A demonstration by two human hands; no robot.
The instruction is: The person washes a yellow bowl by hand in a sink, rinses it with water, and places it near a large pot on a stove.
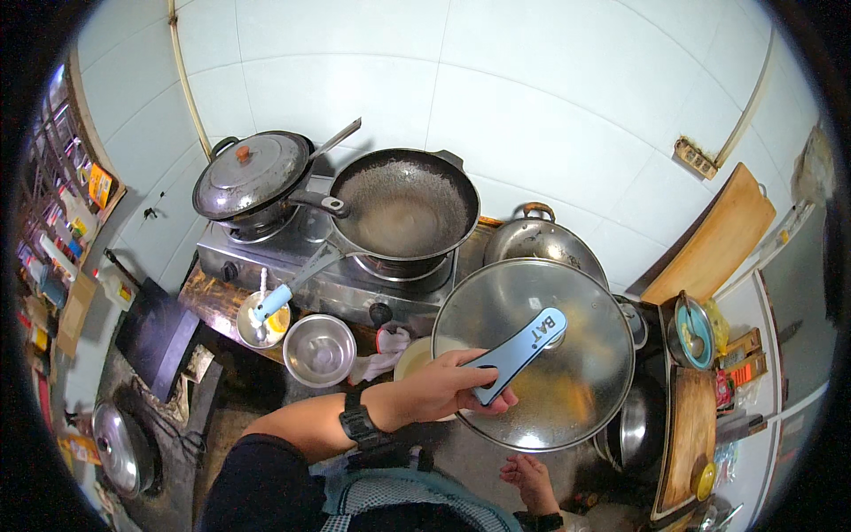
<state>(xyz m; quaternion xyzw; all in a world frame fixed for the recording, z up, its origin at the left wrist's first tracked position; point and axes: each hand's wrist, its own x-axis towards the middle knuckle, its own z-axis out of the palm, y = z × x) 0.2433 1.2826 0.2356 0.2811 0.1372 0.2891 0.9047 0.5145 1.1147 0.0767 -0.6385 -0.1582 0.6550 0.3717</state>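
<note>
My left hand (459,386) grips the blue handle of a glass pan lid (585,352), holding it up to the right of the stove; orange and yellow shapes show blurred through the glass. Below the lid's lower rim, my right hand (528,480) holds nothing that I can see, its fingers loosely bent. Partly behind the lid are a lidded metal pan (545,241) and a pale bowl (415,356). An uncovered dark wok (405,206) with a blue-tipped handle rests on the stove's right burner.
A wok with a metal lid (252,176) sits on the gas stove (306,286). Along the stove's front stand a small bowl (279,338), a steel bowl (320,350) and a cloth (372,366). Cutting boards (715,233) and a turquoise bowl (685,326) are at right.
</note>
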